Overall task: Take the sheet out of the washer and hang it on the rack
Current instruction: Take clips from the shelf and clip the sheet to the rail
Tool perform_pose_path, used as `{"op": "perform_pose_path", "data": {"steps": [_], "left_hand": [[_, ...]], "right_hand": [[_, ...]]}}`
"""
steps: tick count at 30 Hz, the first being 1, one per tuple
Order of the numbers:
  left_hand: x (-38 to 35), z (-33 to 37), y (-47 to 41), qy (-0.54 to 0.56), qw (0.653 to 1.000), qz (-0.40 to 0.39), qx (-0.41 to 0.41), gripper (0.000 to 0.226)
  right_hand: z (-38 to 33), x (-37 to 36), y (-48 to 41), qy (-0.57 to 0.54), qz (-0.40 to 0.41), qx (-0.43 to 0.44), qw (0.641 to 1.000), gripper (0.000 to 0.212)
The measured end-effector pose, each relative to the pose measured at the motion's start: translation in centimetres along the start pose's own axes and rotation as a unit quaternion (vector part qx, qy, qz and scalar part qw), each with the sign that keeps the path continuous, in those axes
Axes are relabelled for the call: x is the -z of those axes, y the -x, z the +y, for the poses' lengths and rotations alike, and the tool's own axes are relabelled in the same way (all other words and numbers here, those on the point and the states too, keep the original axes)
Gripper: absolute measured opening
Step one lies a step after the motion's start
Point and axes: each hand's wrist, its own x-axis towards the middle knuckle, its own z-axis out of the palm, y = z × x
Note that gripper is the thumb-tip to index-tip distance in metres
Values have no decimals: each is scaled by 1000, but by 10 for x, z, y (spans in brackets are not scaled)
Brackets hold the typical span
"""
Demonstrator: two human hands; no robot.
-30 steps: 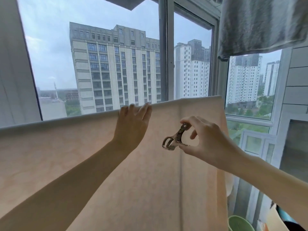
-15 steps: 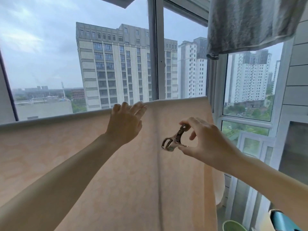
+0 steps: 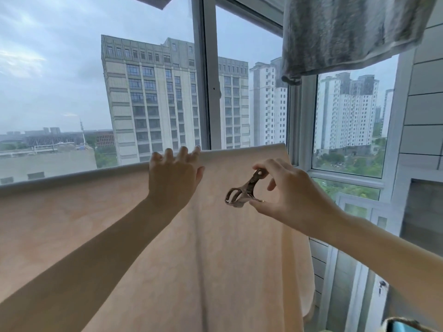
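By the window [image 3: 208, 92], the peach cloth sheet [image 3: 167, 259] already hangs, probably over the rack, left hand [image 3: 173, 180] laid straight-fingered on its top, right hand [image 3: 292, 195] pinching a shiny metal clip [image 3: 242, 192] not yet on.

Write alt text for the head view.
A peach sheet hangs draped before a window; the left hand rests on its top edge while the right hand pinches a metal clothes clip. A grey towel hangs above right.
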Motion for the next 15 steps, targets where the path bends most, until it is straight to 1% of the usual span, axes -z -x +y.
{"op": "perform_pose_path", "data": {"steps": [4,8,11,15], "left_hand": [[-5,16,-17,21,1000,15,-3,39],[-9,28,-36,30,999,29,-10,34],[-13,37,-45,15,999,19,-30,35],[-19,47,-57,-16,999,-4,-49,39]], "right_hand": [[22,-1,-26,8,12,2,1000,56],[39,2,-53,51,20,38,998,59],[49,9,-75,105,32,74,991,64],[61,15,-97,131,31,94,986,63]]}}
